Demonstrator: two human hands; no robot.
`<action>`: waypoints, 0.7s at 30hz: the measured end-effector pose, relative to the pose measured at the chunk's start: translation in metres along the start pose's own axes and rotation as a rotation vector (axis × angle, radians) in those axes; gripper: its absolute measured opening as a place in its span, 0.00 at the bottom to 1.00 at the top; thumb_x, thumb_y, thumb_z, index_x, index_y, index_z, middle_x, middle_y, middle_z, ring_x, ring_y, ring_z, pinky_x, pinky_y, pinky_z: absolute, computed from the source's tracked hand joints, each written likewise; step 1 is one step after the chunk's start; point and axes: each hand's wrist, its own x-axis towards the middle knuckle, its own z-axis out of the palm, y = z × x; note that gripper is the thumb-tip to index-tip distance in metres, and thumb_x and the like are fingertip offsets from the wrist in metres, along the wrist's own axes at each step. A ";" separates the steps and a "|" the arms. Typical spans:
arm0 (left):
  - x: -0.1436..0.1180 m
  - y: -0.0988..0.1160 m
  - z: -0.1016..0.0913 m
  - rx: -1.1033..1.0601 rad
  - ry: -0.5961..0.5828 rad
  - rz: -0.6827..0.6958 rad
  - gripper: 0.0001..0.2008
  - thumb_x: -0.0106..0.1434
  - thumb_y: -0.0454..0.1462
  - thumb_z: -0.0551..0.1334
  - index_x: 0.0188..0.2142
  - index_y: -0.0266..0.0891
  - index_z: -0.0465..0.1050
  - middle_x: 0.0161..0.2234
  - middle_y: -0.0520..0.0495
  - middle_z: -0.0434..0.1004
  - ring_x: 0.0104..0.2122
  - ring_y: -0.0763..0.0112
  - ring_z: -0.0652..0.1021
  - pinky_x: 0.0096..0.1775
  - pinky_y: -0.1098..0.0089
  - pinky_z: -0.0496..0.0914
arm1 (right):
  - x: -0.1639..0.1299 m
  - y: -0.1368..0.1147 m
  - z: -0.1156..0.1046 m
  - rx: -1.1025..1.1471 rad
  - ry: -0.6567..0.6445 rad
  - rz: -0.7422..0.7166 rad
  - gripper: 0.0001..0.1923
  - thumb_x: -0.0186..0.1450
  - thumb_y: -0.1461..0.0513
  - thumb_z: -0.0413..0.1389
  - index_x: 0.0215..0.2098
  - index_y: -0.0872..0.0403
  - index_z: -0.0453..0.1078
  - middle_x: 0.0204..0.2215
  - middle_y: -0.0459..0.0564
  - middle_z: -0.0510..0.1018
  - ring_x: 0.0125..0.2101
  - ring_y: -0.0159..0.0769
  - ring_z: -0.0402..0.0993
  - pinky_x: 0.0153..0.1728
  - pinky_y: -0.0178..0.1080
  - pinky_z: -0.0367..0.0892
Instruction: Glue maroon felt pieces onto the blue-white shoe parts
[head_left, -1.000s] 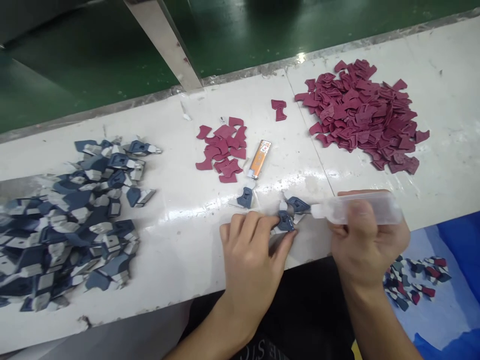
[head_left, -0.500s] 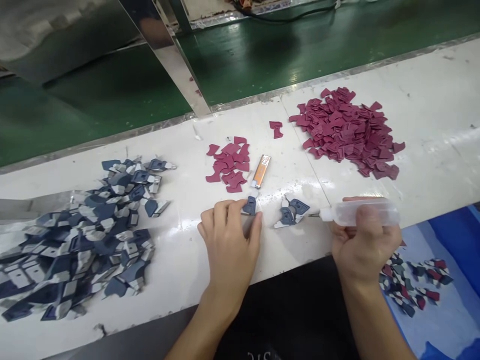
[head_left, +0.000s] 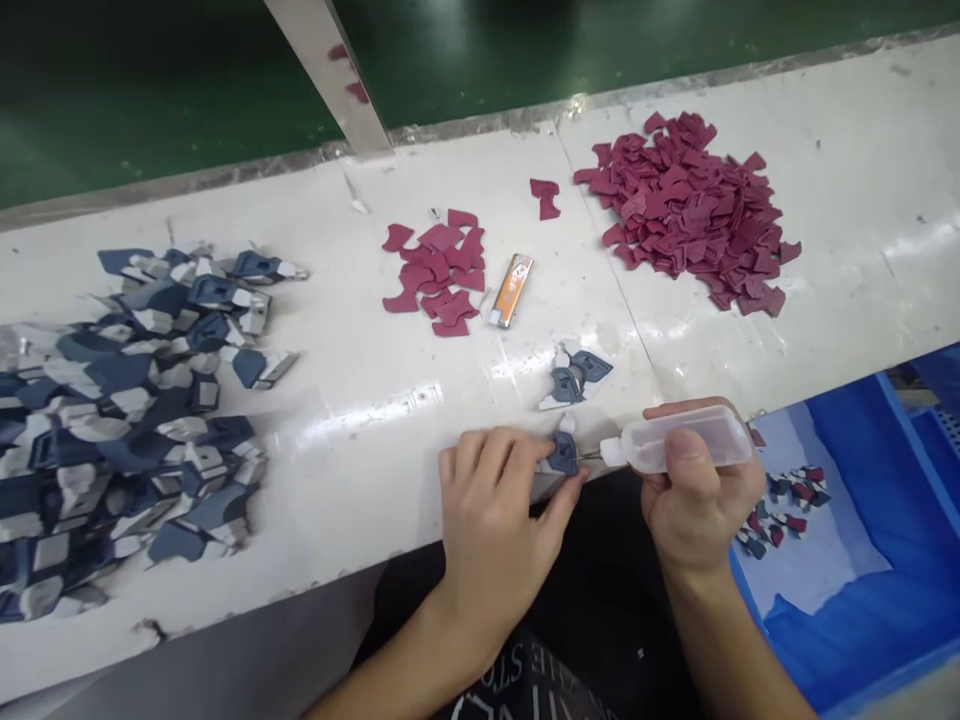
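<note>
My left hand (head_left: 499,505) pinches one blue-grey piece (head_left: 564,453); my right hand (head_left: 697,495) grips the bottle (head_left: 646,443). Some red-fitted pieces (head_left: 795,523) look done; the big pile (head_left: 120,372) shows no red.

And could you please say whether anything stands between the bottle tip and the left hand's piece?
Nothing visible; the tip of the bottle in the right hand is beside the blue piece in the left hand, contact unclear.

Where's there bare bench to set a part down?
The bench is bare right of the large maroon pile, and between the blue-grey heap and left hand. It's crowded where the right hand brings the bottle to the held part, two loose parts just beyond.
</note>
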 end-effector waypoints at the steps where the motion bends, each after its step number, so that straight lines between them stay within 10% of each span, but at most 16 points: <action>1: 0.001 0.000 0.001 0.000 0.001 -0.015 0.11 0.65 0.37 0.76 0.41 0.42 0.76 0.37 0.53 0.81 0.41 0.63 0.74 0.44 0.59 0.62 | -0.001 0.000 0.001 -0.005 -0.007 -0.020 0.14 0.71 0.49 0.66 0.37 0.51 0.79 0.23 0.45 0.74 0.20 0.37 0.71 0.20 0.39 0.65; 21: 0.001 0.000 0.004 0.003 0.001 -0.050 0.12 0.65 0.39 0.77 0.39 0.44 0.76 0.36 0.53 0.81 0.41 0.62 0.74 0.43 0.58 0.61 | -0.002 -0.005 0.010 -0.120 -0.017 -0.137 0.13 0.72 0.52 0.65 0.36 0.52 0.77 0.23 0.42 0.74 0.18 0.31 0.68 0.17 0.36 0.62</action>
